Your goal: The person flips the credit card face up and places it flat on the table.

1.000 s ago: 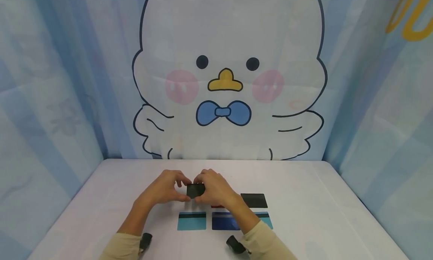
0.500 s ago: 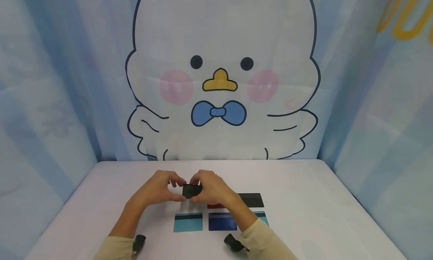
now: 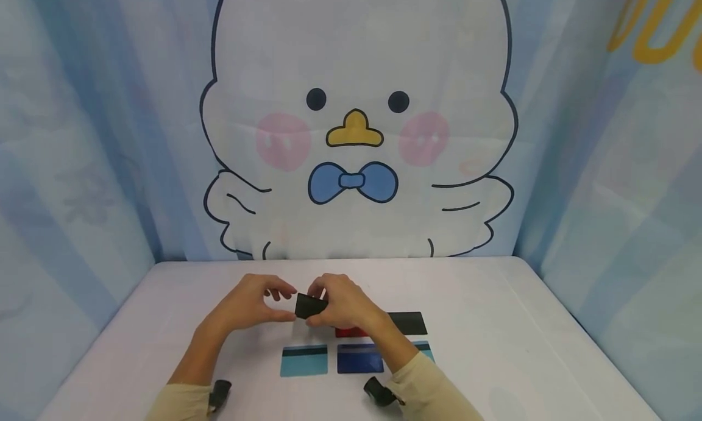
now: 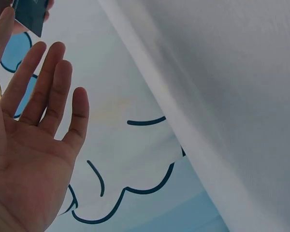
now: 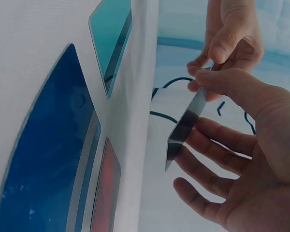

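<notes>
A small dark card [image 3: 309, 306] is held tilted above the table in the head view. My right hand [image 3: 345, 302] pinches its right part between thumb and fingers; in the right wrist view the card [image 5: 186, 121] appears nearly edge-on. Just off the card's left edge is my left hand [image 3: 249, 302], thumb and fingers spread apart. The left wrist view has the left hand [image 4: 36, 140] with fairly straight fingers and the dark card [image 4: 31, 17] beyond them. Whether a left fingertip still brushes the card is hard to tell.
Below the hands lie a light blue card [image 3: 304, 361] with a dark stripe and a dark blue card [image 3: 360, 359]. A red card [image 3: 350, 332], a black card [image 3: 407, 323] and another light blue card [image 3: 425, 350] are partly behind the right forearm. A printed curtain [image 3: 351, 226] backs the white table [image 3: 493, 348].
Earlier both hands had the dark card by its edges. Now the left fingers have come away slightly to the left, and the card tilts in the right hand. The head view has shifted slightly.
</notes>
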A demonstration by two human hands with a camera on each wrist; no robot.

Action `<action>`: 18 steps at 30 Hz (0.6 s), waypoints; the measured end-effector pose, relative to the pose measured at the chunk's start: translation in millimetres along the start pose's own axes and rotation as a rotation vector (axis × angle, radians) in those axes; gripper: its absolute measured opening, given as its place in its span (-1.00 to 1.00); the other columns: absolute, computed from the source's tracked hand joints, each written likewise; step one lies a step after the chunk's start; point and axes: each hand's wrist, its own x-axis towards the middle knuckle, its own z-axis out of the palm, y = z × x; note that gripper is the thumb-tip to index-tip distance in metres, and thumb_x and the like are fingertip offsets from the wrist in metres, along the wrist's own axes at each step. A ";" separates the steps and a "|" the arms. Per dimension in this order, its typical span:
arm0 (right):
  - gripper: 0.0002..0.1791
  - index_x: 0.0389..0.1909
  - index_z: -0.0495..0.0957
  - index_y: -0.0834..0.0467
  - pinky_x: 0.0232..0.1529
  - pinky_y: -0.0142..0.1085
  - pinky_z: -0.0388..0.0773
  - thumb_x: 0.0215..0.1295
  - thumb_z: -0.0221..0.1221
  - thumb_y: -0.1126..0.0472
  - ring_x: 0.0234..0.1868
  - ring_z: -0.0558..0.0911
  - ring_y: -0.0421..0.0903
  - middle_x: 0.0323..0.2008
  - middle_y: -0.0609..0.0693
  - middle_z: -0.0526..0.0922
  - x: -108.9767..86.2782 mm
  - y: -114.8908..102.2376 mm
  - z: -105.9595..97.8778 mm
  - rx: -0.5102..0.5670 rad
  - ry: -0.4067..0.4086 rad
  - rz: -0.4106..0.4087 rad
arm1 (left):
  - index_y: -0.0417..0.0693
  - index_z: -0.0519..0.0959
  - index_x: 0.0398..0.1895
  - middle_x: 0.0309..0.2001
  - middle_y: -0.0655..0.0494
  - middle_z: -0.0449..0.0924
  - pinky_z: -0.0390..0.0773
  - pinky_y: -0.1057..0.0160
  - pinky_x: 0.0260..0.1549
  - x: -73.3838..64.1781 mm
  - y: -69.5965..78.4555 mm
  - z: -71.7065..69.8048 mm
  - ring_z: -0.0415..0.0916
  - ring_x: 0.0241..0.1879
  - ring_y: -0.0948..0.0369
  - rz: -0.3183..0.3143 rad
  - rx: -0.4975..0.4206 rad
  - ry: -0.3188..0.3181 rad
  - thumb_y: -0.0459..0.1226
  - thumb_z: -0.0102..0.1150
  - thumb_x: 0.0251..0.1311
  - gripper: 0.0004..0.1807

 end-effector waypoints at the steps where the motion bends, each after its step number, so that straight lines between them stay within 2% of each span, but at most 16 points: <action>1: -0.50 0.03 0.68 0.04 -0.12 -0.40 0.62 0.08 0.55 -0.01 -0.17 0.59 -0.22 -0.13 -0.11 0.68 0.0 -0.1 -0.2 0.008 -0.003 0.005 | -0.01 0.76 0.04 -0.07 0.10 0.78 0.61 -0.08 -0.01 -0.7 -0.8 -0.4 0.56 -0.10 0.18 -0.004 0.000 0.003 -0.02 0.64 -0.01 -0.46; 8: -0.48 0.07 0.62 0.02 -0.16 -0.43 0.62 0.10 0.53 0.01 -0.13 0.62 -0.20 -0.11 -0.10 0.68 2.7 -2.6 -0.8 0.084 -0.016 -0.011 | 0.00 0.75 0.05 -0.08 0.14 0.77 0.62 -0.05 -0.03 -1.4 -8.0 -3.9 0.56 -0.07 0.17 -0.028 0.009 0.010 -0.03 0.62 0.02 -0.49; 13: -0.38 0.21 0.53 -0.04 -0.12 -0.38 0.66 0.13 0.52 0.02 -0.07 0.65 -0.18 -0.06 -0.09 0.68 1.3 -1.7 -0.9 0.115 -0.019 -0.010 | 0.00 0.74 0.06 -0.09 0.12 0.77 0.62 -0.04 -0.01 -0.1 -10.0 0.4 0.56 -0.06 0.16 -0.050 0.000 -0.011 -0.05 0.61 0.04 -0.49; 18: -0.33 0.30 0.48 -0.10 -0.12 -0.37 0.66 0.16 0.50 0.03 0.01 0.68 -0.09 -0.02 -0.06 0.67 0.4 -2.4 -2.7 0.143 -0.010 -0.044 | -0.01 0.73 0.09 -0.08 0.12 0.77 0.63 -0.08 0.02 0.4 -9.6 1.5 0.58 -0.03 0.14 -0.063 0.001 -0.024 -0.06 0.61 0.05 -0.48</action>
